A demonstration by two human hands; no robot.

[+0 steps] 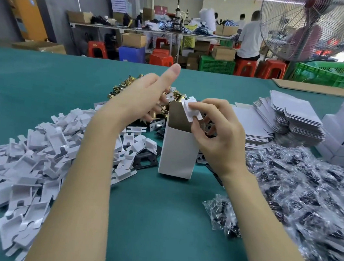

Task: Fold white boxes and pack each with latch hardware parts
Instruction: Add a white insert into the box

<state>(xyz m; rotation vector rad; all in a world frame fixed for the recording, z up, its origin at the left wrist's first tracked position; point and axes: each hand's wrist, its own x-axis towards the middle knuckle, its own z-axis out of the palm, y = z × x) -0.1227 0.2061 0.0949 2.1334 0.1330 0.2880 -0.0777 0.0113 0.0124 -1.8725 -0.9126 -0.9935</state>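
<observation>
Two hands at work over the green table (pixel 45 78), and it's crowded: bagged dark hardware (pixel 301 186) heaped on the right, white plastic inserts (pixel 32 154) piled on the left, flat white box blanks (pixel 283 116) stacked at the back right. Dead centre stands the open white box (pixel 178 150), upright, mouth up. Right hand (pixel 219 139) pinches a white insert piece (pixel 191 111) at the box's open top, fingers curled around it. Left hand (pixel 140 101) hovers just left, fingers spread and straight, holding nothing, above the brass latch parts (pixel 120 88).
</observation>
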